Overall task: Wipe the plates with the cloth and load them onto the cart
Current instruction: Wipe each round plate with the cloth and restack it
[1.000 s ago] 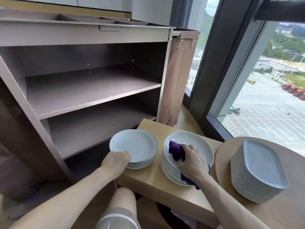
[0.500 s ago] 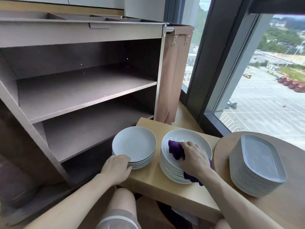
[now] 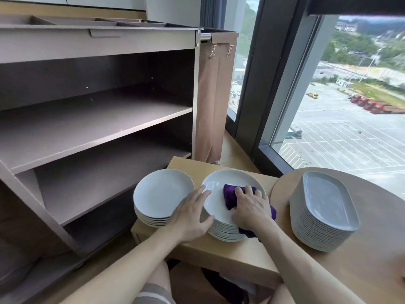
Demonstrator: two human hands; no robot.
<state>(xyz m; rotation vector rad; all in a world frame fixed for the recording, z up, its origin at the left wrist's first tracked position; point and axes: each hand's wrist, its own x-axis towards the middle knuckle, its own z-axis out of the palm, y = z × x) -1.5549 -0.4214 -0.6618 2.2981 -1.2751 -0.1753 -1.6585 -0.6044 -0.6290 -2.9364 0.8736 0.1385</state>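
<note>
While the right hand (image 3: 252, 208) grips the purple cloth (image 3: 230, 197) against the top plate (image 3: 215, 205) at lower center, the left hand (image 3: 191, 213) lies straight-fingered on its left rim.

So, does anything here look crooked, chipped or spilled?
Nothing stands out. The left stack, right stack and oval stack sit straight, no chips or spills show, and the cart looks sound.

The left hand (image 3: 190, 213) and right hand (image 3: 252, 208) are bare like the forearms; the grey shorts (image 3: 153, 295) carry a paler stripe.
</note>
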